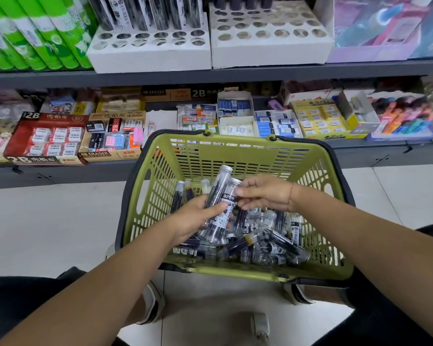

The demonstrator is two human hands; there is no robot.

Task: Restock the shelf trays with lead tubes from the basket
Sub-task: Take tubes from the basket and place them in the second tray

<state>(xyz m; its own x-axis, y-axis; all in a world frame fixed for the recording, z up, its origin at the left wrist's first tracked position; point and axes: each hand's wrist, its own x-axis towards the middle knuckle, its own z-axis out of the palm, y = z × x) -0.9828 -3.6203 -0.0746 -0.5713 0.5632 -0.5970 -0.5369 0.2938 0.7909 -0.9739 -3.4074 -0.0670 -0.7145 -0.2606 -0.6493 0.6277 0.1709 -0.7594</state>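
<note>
A green basket (pixel 235 156) sits on the floor in front of me, with several clear lead tubes (pixel 265 243) piled in its bottom. My left hand (pixel 195 218) grips a bunch of tubes (pixel 218 196), their capped ends pointing up. My right hand (pixel 265 193) pinches the top of one tube in that bunch. On the upper shelf stand two white trays with round holes, the left tray (pixel 148 56) holding several tubes in its back rows and the right tray (pixel 270 51) with a few at the back.
Green cans (pixel 35 33) fill the upper shelf's left end and a purple box (pixel 375 43) its right. The lower shelf (pixel 210 156) carries eraser boxes (pixel 48 138) behind the basket. My shoes (pixel 153 303) stand on the tiled floor below the basket.
</note>
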